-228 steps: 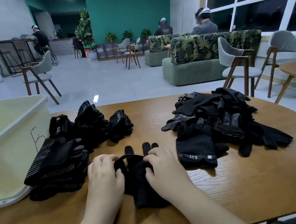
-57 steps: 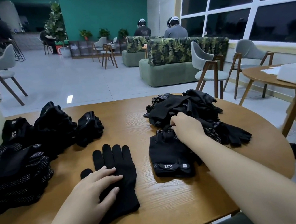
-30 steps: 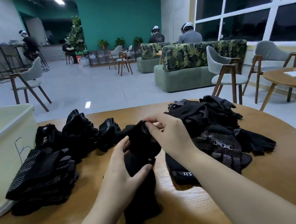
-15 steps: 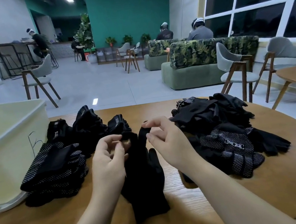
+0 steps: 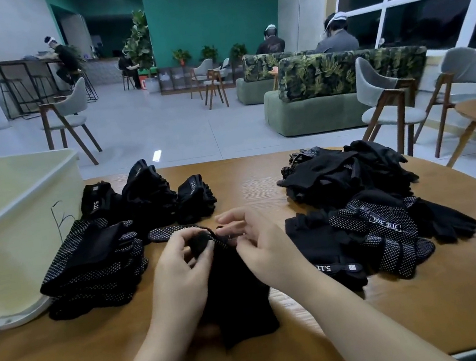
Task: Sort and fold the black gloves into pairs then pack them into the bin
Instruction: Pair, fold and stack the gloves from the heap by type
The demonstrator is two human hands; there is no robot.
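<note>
Wooden worktop (image 5: 433, 299) in a lounge, black glove (image 5: 235, 298) at its middle, lower than a moment ago, left hand (image 5: 179, 269) now pinching its fingertip end, right hand (image 5: 259, 248) gripping alongside, bin (image 5: 20, 219) left.

Both hands (image 5: 179, 269) (image 5: 264, 249) pinch a black glove (image 5: 238, 297).

Dim indoor scene lit by ceiling strips (one glaring off the floor), dark windows, wide-angle bending at edges.
</note>
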